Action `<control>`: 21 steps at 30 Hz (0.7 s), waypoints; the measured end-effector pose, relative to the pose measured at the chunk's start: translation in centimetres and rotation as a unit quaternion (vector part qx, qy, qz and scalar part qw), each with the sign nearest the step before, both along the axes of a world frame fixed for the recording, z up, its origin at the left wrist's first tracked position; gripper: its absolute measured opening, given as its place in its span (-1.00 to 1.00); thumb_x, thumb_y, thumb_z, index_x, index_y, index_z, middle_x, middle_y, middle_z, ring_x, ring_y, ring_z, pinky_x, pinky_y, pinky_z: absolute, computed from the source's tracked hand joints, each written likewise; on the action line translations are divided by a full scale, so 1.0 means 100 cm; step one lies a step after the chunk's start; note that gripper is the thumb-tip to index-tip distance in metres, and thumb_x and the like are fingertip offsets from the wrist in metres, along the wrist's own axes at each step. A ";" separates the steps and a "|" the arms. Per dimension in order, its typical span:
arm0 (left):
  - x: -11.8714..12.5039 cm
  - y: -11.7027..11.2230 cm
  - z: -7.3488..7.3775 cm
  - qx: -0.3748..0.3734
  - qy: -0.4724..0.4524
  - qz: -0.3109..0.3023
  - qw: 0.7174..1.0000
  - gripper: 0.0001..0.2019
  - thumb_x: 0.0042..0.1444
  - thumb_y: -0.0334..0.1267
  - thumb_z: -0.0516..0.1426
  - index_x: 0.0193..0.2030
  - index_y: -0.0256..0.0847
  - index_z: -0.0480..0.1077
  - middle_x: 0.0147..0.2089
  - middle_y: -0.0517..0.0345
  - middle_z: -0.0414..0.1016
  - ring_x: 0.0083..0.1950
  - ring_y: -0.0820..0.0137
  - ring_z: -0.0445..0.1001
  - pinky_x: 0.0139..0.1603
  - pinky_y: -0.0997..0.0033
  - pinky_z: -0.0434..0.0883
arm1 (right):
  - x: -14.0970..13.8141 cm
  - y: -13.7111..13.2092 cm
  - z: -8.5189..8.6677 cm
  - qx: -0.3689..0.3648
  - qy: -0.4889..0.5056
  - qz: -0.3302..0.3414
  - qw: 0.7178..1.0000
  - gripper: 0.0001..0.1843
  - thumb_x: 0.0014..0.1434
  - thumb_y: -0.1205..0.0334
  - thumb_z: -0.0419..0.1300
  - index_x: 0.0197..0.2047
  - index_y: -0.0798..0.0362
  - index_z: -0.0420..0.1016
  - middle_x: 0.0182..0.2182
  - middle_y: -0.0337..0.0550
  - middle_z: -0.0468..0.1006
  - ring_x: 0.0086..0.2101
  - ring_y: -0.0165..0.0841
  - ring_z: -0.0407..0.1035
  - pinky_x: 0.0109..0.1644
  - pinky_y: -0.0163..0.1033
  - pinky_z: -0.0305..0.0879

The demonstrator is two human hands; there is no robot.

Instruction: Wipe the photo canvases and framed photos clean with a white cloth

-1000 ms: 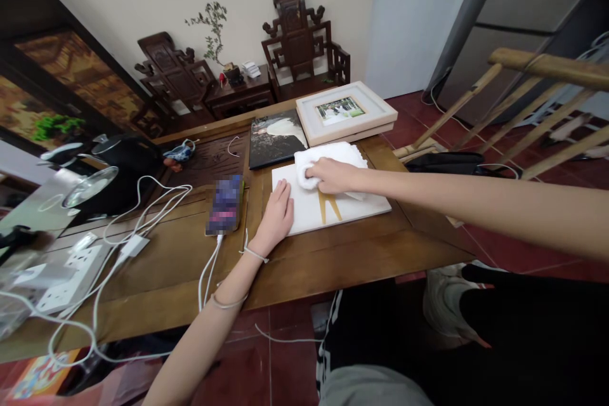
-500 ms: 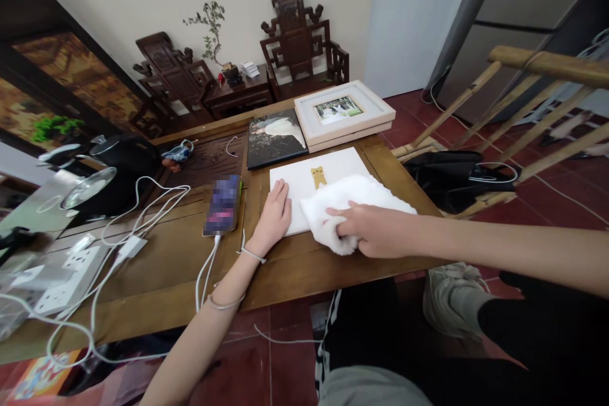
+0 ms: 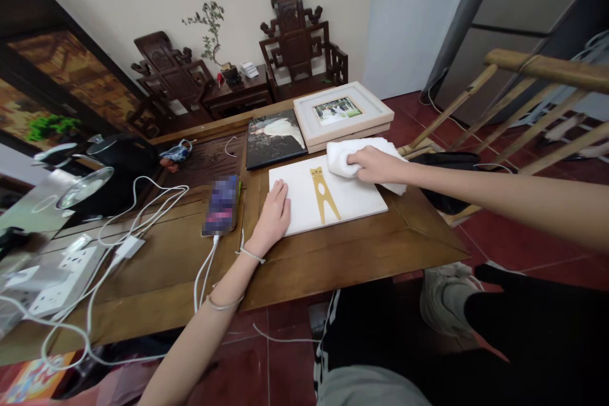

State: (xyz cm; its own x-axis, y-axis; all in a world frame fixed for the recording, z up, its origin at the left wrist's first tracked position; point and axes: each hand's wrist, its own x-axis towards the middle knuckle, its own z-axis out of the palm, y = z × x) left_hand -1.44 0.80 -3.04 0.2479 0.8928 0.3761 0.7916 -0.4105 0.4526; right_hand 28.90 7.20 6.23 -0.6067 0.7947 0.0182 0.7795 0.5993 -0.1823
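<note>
Head view: white board (image 3: 303,196) lying flat on the right part of the desk (image 3: 276,273), yellow cat figure (image 3: 318,179) facing up on it. Left hand (image 3: 275,216) laid over the left edge of the board, fingers straight and nothing in the grip; apparently placed there to keep the board from sliding. Right hand (image 3: 375,166) with grip closed on a bunched white cloth (image 3: 340,155), over the far right part of the board, loose end spreading past the right edge; probably gathered for a firm hold and a thick pad. Pressure on the board: impossible to tell. Just beyond the far edge, dark picture (image 3: 273,147), and to the right of that, pale frames (image 3: 345,127) in a stack, likely set back to leave room on the near side. Left of the board, phone (image 3: 221,203) with a white cable (image 3: 205,273) at the near end, presumably for charging.
</note>
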 end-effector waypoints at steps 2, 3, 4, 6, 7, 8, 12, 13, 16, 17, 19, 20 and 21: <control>0.000 0.000 0.000 0.002 -0.001 0.002 1.000 -0.53 0.35 -0.24 -0.08 0.33 -0.32 0.26 0.44 -0.21 0.20 0.50 0.11 0.10 0.50 -0.09 0.04 | -0.018 0.004 0.003 -0.010 0.025 -0.049 0.998 -0.71 -0.02 0.47 0.05 -0.26 0.13 0.52 -0.31 0.00 0.56 -0.27 -0.22 0.36 -0.27 -0.26 0.09; 0.000 0.000 0.000 0.003 -0.001 0.003 1.000 -0.53 0.35 -0.25 -0.08 0.33 -0.32 0.26 0.44 -0.22 0.20 0.50 0.11 0.10 0.49 -0.09 0.04 | -0.027 0.006 0.005 -0.015 0.039 -0.069 0.997 -0.70 0.02 0.45 0.06 -0.22 0.13 0.54 -0.26 0.02 0.57 -0.24 -0.21 0.37 -0.27 -0.26 0.09; 0.000 0.000 0.000 0.004 -0.002 0.002 1.000 -0.53 0.34 -0.25 -0.08 0.33 -0.33 0.26 0.44 -0.22 0.20 0.50 0.11 0.10 0.49 -0.09 0.04 | -0.036 0.007 0.007 -0.019 0.052 -0.081 0.995 -0.70 0.05 0.43 0.06 -0.19 0.14 0.55 -0.21 0.03 0.58 -0.21 -0.20 0.38 -0.26 -0.26 0.10; 0.001 0.000 0.000 0.002 -0.001 -0.002 1.000 -0.53 0.34 -0.26 -0.08 0.34 -0.34 0.25 0.45 -0.22 0.19 0.50 0.11 0.09 0.50 -0.09 0.03 | -0.056 0.009 0.010 -0.019 0.072 -0.077 0.994 -0.71 0.09 0.39 0.07 -0.17 0.15 0.56 -0.16 0.05 0.60 -0.17 -0.18 0.39 -0.23 -0.25 0.12; 0.001 0.000 0.000 -0.001 0.000 -0.003 1.000 -0.53 0.34 -0.26 -0.08 0.33 -0.36 0.25 0.45 -0.24 0.18 0.50 0.10 0.09 0.50 -0.09 0.03 | -0.065 0.010 0.011 -0.019 0.076 -0.060 0.995 -0.71 0.09 0.39 0.07 -0.17 0.15 0.57 -0.15 0.05 0.60 -0.16 -0.18 0.39 -0.21 -0.25 0.13; 0.001 0.000 0.001 -0.004 0.000 -0.004 1.000 -0.53 0.33 -0.27 -0.07 0.33 -0.38 0.25 0.45 -0.26 0.18 0.50 0.09 0.08 0.50 -0.09 0.03 | -0.074 0.010 0.011 -0.020 0.078 -0.040 0.996 -0.71 0.08 0.40 0.07 -0.18 0.15 0.57 -0.15 0.05 0.61 -0.15 -0.18 0.39 -0.20 -0.25 0.14; -0.002 0.002 0.004 -0.015 -0.019 0.000 1.000 -0.52 0.32 -0.31 -0.07 0.35 -0.36 0.24 0.45 -0.21 0.18 0.49 0.12 0.11 0.50 -0.05 0.05 | -0.105 -0.002 0.011 -0.040 0.048 0.029 0.998 -0.63 0.03 0.48 0.08 -0.11 0.14 0.56 -0.11 0.07 0.60 -0.11 -0.17 0.41 -0.11 -0.20 0.19; -0.002 0.003 0.005 -0.017 -0.030 0.004 0.999 -0.51 0.31 -0.33 -0.08 0.36 -0.32 0.23 0.45 -0.15 0.19 0.49 0.14 0.13 0.50 -0.03 0.06 | -0.109 -0.009 0.010 -0.044 0.036 0.044 0.997 -0.60 0.03 0.50 0.08 -0.09 0.13 0.56 -0.08 0.10 0.59 -0.08 -0.15 0.41 -0.05 -0.14 0.20; -0.004 0.004 0.007 -0.017 -0.056 0.011 0.998 -0.50 0.29 -0.37 -0.09 0.35 -0.25 0.24 0.43 -0.05 0.24 0.47 0.18 0.18 0.50 0.00 0.10 | -0.108 -0.035 0.009 -0.061 0.018 0.095 0.993 -0.52 -0.01 0.58 0.05 -0.06 0.10 0.55 0.07 0.14 0.52 0.03 -0.10 0.38 0.15 0.11 0.14; -0.005 0.004 0.007 -0.016 -0.056 0.009 0.998 -0.51 0.29 -0.37 -0.09 0.34 -0.25 0.25 0.43 -0.04 0.25 0.47 0.18 0.18 0.49 -0.01 0.10 | -0.104 -0.044 0.009 -0.071 0.019 0.109 0.991 -0.52 -0.02 0.60 0.05 -0.07 0.08 0.54 0.10 0.13 0.49 0.06 -0.10 0.37 0.19 0.20 0.09; -0.005 0.004 0.006 -0.013 -0.049 0.007 0.999 -0.52 0.28 -0.36 -0.08 0.33 -0.28 0.26 0.42 -0.08 0.26 0.47 0.15 0.17 0.49 -0.02 0.10 | -0.091 -0.063 0.009 -0.100 0.022 0.138 0.985 -0.53 -0.06 0.62 0.05 -0.15 0.05 0.54 0.10 0.07 0.50 0.09 -0.09 0.37 0.25 0.32 0.00; -0.004 0.004 0.005 -0.013 -0.044 0.011 0.999 -0.52 0.28 -0.36 -0.08 0.33 -0.31 0.26 0.42 -0.12 0.26 0.47 0.14 0.17 0.49 -0.02 0.10 | -0.084 -0.071 0.010 -0.115 0.026 0.153 0.981 -0.56 -0.07 0.63 0.05 -0.20 0.04 0.53 0.05 0.02 0.53 0.07 -0.11 0.39 0.26 0.36 -0.04; -0.004 0.004 0.004 -0.014 -0.040 0.018 0.999 -0.52 0.28 -0.36 -0.07 0.32 -0.34 0.26 0.42 -0.16 0.25 0.47 0.13 0.17 0.49 -0.01 0.09 | -0.076 -0.079 0.010 -0.129 0.034 0.168 0.977 -0.59 -0.08 0.63 0.05 -0.27 0.02 0.52 -0.01 -0.04 0.57 0.03 -0.13 0.41 0.28 0.37 -0.06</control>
